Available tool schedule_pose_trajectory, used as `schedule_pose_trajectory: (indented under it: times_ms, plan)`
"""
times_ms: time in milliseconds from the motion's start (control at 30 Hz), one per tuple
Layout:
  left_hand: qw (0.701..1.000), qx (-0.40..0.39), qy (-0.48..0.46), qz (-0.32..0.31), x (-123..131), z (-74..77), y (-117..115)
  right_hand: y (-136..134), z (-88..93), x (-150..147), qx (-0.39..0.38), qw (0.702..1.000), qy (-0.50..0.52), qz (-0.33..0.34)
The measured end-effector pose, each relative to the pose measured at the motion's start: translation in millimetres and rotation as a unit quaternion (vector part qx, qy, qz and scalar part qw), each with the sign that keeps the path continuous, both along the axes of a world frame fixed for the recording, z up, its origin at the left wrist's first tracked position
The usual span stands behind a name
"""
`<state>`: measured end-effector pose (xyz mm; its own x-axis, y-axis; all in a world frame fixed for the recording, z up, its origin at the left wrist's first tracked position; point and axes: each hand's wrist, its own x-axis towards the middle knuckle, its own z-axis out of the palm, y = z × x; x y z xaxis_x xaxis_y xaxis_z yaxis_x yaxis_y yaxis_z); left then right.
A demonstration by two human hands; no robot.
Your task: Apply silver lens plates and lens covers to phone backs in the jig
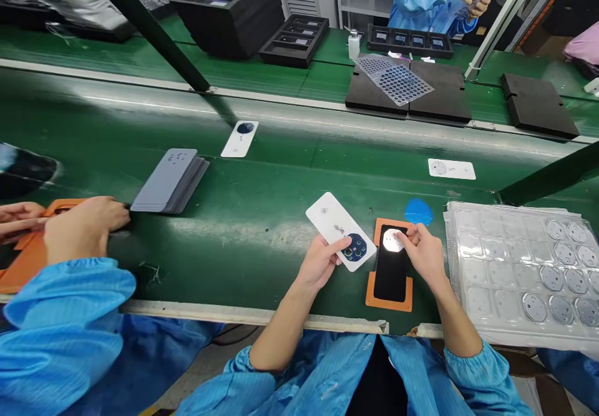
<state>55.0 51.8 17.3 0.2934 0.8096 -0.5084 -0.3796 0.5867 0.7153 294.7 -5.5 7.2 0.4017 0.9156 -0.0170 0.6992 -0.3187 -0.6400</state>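
My left hand (321,263) grips a white phone back panel (331,210), its thumb lying over the dark round camera part at the lower end. In front of me an orange fixture (389,304) lies on the bench with a black phone-shaped slab (390,279) in it. Over the slab's upper end my right hand (425,255) pinches the edge of a shiny silver disc (392,240); whether the disc touches the slab I cannot tell. Just beyond the fixture lies a blue pick-shaped piece (418,211).
At right stands a clear blister tray (496,251) with several silver discs. White panels (239,140) lie farther back, and a stack of grey panels (163,182) sits left. A co-worker's hands (87,226) work at far left. Slanted dark posts (154,35) cross the bench.
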Motion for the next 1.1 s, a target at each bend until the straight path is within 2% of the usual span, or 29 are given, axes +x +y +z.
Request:
schedule_pose_trajectory:
  times_ms: [133,300,400,500,667,1000,1100]
  plan:
    - [0.999,0.027,0.016,0.026,12.1,-1.5,-3.0,-18.0,16.9,-11.1,0.066,0.996,0.042,0.034]
    - [0.993,0.09,0.038,0.062,40.6,-2.0,-10.7,-30.3,40.1,-39.2,0.145,0.981,0.089,0.096]
    - [0.984,0.161,0.045,0.055,55.7,-3.0,-19.6,-22.7,40.4,-51.6,0.213,0.971,0.045,0.098]
    - [0.968,0.241,0.068,0.031,63.5,-4.0,-30.6,-12.7,35.3,-56.1,0.265,0.962,0.017,0.065]
    - [0.943,0.321,0.084,-0.003,65.8,-2.8,-39.8,-9.7,34.2,-55.5,0.279,0.959,0.04,0.041]
    - [0.932,0.352,0.084,-0.009,66.6,-0.8,-40.8,-13.2,35.3,-53.2,0.258,0.962,0.081,0.041]
    - [0.92,0.383,0.086,-0.015,66.1,1.1,-39.9,-13.1,36.4,-54.3,0.255,0.962,0.085,0.042]
